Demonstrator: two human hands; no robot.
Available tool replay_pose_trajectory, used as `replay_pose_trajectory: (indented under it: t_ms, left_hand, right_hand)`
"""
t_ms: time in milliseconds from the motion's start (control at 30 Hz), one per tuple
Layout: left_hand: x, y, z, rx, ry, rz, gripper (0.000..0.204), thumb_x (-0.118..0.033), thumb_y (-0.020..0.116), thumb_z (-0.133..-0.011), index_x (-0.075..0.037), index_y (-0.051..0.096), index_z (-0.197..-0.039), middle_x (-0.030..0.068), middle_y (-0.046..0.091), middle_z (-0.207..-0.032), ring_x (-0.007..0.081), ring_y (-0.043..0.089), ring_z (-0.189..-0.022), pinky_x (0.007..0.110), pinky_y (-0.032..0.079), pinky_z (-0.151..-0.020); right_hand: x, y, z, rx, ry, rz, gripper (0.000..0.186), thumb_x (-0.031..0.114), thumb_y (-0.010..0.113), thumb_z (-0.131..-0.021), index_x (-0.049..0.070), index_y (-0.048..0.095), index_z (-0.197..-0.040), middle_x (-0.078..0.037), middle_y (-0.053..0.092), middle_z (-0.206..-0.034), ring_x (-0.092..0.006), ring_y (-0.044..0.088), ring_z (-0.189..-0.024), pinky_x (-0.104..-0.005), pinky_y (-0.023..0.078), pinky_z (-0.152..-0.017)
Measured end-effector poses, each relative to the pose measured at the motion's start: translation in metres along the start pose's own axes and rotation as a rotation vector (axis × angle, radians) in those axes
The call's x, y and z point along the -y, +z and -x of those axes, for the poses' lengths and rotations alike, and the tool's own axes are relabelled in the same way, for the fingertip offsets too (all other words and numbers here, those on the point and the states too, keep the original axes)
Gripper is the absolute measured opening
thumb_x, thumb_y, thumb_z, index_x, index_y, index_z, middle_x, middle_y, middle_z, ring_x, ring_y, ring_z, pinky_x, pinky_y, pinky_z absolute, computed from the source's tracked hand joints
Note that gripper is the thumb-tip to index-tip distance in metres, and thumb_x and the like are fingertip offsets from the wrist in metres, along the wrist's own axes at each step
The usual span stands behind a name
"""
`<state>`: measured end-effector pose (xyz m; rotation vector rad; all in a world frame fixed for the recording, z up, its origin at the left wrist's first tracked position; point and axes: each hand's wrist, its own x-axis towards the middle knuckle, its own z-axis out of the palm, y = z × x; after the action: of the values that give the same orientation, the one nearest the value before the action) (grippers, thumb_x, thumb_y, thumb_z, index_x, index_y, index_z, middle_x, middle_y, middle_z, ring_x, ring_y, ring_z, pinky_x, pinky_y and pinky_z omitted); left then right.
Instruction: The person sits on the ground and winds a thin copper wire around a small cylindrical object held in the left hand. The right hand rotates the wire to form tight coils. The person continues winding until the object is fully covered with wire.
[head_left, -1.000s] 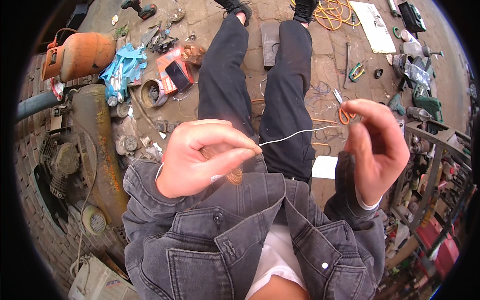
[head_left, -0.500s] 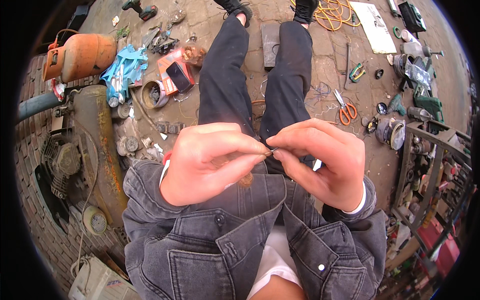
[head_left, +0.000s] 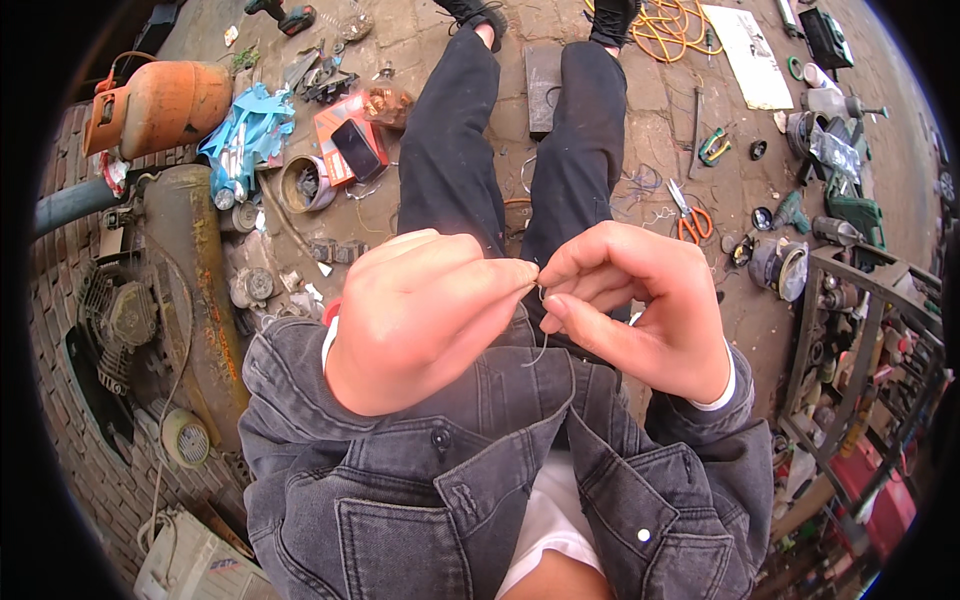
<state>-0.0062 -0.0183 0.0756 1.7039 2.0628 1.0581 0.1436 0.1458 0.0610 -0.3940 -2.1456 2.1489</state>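
Note:
In front of my lap, my left hand (head_left: 425, 315) is closed in a pinch at the end of a thin grey wire (head_left: 544, 345). The wire hangs below the fingertips and curls toward my jacket. My right hand (head_left: 645, 300) is right beside it. Its index fingertip meets the left fingertips, while its thumb is parted from the index finger, next to the wire. Whatever the left palm may contain is hidden behind its fingers.
On the ground to the right lie orange-handled scissors (head_left: 690, 212), pliers (head_left: 714, 147) and a metal rack (head_left: 870, 340). At left are an orange gas cylinder (head_left: 170, 108), a phone (head_left: 357, 150) on a red box, and a round tin (head_left: 308, 185). A dark block (head_left: 541, 90) lies between my legs.
My right thumb has moved down, away from the index finger, opening its pinch. The left hand has rolled over, its fingers closing up. The wire's hanging end has come into sight.

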Motion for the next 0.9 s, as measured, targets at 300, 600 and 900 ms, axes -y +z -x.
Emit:
replay_pose_trajectory:
  t_ms: [300, 600, 900]
  left_hand:
    - [0.002, 0.002, -0.001, -0.05, 0.128, -0.108, 0.032, 0.002, 0.078, -0.064, 0.0, 0.07, -0.095, 0.0045, 0.051, -0.067, 0.0211, 0.052, -0.054, 0.034, 0.039, -0.048]
    - [0.004, 0.01, -0.001, -0.069, 0.143, -0.078, 0.03, 0.0, 0.079, -0.065, 0.0, 0.07, -0.093, 0.0035, 0.048, -0.065, 0.0191, 0.049, -0.052, 0.034, 0.037, -0.047]
    - [-0.006, 0.005, -0.002, 0.003, -0.06, 0.12, 0.019, 0.004, 0.077, -0.075, -0.002, 0.074, -0.092, 0.0075, 0.059, -0.066, 0.0226, 0.055, -0.055, 0.034, 0.04, -0.05]
  right_hand:
    - [-0.007, -0.003, -0.006, 0.021, 0.026, -0.054, 0.01, -0.003, 0.072, -0.088, -0.003, 0.065, -0.096, -0.001, 0.066, -0.078, -0.0036, 0.062, -0.064, -0.0169, 0.045, -0.056]
    - [-0.009, 0.004, -0.004, -0.018, 0.183, -0.51, 0.009, 0.001, 0.068, -0.094, 0.0, 0.063, -0.101, -0.002, 0.07, -0.085, -0.0048, 0.066, -0.071, -0.0171, 0.05, -0.061]
    - [-0.014, 0.008, 0.001, -0.092, 0.12, -0.613, 0.007, 0.005, 0.065, -0.097, 0.001, 0.059, -0.095, -0.005, 0.07, -0.082, -0.005, 0.063, -0.067, -0.0179, 0.046, -0.056]
